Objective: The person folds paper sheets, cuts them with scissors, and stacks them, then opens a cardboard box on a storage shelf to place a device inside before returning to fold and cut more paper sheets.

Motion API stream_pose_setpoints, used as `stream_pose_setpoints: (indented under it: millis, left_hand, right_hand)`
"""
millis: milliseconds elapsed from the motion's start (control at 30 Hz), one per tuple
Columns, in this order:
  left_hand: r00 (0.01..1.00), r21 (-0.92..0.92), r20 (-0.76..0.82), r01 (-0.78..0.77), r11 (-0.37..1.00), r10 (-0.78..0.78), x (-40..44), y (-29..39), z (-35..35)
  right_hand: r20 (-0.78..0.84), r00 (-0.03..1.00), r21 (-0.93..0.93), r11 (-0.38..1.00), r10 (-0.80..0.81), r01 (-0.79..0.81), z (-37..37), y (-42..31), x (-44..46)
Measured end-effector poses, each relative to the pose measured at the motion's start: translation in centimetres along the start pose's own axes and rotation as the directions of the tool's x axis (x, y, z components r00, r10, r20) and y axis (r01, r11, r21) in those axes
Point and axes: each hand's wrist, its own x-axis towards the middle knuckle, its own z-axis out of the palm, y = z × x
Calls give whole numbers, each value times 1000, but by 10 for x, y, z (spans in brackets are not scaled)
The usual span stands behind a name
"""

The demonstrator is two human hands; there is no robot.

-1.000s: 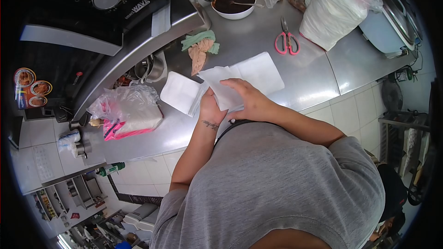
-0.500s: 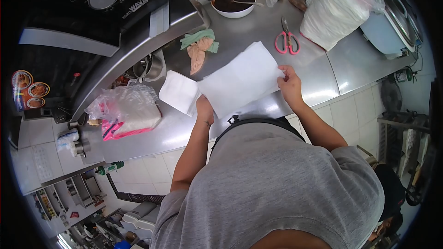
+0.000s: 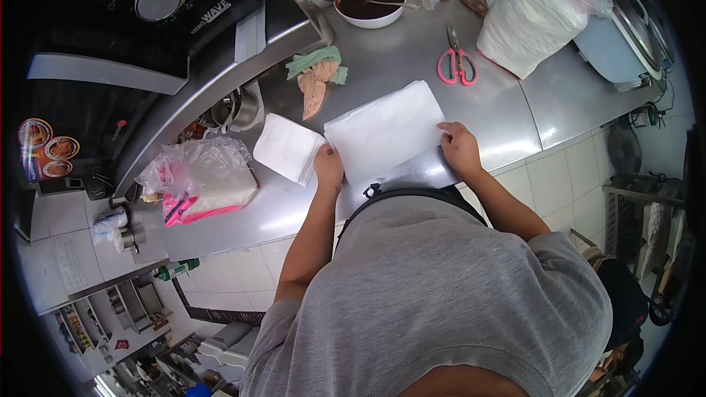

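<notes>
The white sheets [image 3: 386, 132] are lying on the counter [image 3: 500, 114], just right of the folded stack [image 3: 287, 148]. The left hand [image 3: 328, 167] is curling, mostly closed, at their left edge; the right hand [image 3: 461, 148] is touching their right edge, fingers bent. Whether either is pinching paper, I cannot tell. They are seemingly straightening the sheets; the next move is probably calling for even edges.

Bright middle, black rim

Lit brightly, shadowed softly around the left hand [image 3: 328, 167]. Nearly washes out on the white sheets [image 3: 386, 129] between the hands; glares off the steel counter [image 3: 507, 132] beside the right hand [image 3: 461, 150]. Looks sharp there, bends and blackens far outward.
</notes>
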Motion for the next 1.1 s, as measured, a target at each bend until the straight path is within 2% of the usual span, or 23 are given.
stream_pose_setpoints:
  millis: [33,133,233,333,467,533,567,633,667,700,767,800,867,900,967,1000,1100]
  left_hand:
    - [1000,-25,-8,14,1000,-14,-2,3,0]
    - [999,49,-45,-19,999,22,10,-11,1]
    - [988,265,-63,-123,956,144,12,-8,1]
    - [962,335,-65,-230,914,266,7,4,-2]
    - [952,336,-67,-260,905,298,14,2,-2]
    - [932,368,-60,-311,876,356,9,12,-5]
    - [935,405,-84,-284,869,345,5,19,-9]
    - [936,473,-128,-233,850,328,-22,63,-20]
    - [915,506,-169,-238,829,366,-35,82,-24]
    - [837,544,-105,-404,735,538,-34,84,-20]
    - [592,582,31,-666,467,805,-33,85,-10]
    - [700,528,205,-668,525,684,-33,80,-1]
    - [667,635,308,-675,375,678,-23,51,28]
    - [652,676,362,-676,294,667,-18,38,37]
    - [712,677,399,-654,337,578,-12,27,39]
    - [739,679,418,-641,359,528,-11,24,38]
    - [712,667,392,-656,354,582,-8,19,38]
  right_hand:
    - [4,1000,-5,1000,-1,1,0,0,0]
    - [16,1000,-19,1000,2,-2,1,0,-1]
    - [14,1000,-18,1000,-7,8,1,1,-3]
    - [20,1000,-11,1000,-3,3,0,1,-3]
    - [16,1000,-11,1000,-20,20,2,3,-4]
    - [36,999,-137,990,23,-17,-7,-11,0]
    - [42,998,-200,979,46,-36,-11,-20,3]
    - [-12,982,-171,968,-189,184,-15,-33,14]
    - [-40,954,-162,944,-297,287,-14,-38,19]
    - [-18,937,-104,933,-349,346,-6,-43,23]
    - [26,889,24,890,-457,456,19,-53,30]
    - [69,866,64,869,-495,491,35,-58,32]
    - [148,806,147,819,-573,555,70,-61,35]
    - [207,803,71,828,-558,557,83,-59,33]
    - [320,800,-87,825,-507,558,99,-52,28]
    - [390,815,-161,840,-428,518,96,-48,32]
    - [213,911,-335,850,-352,407,74,-32,39]
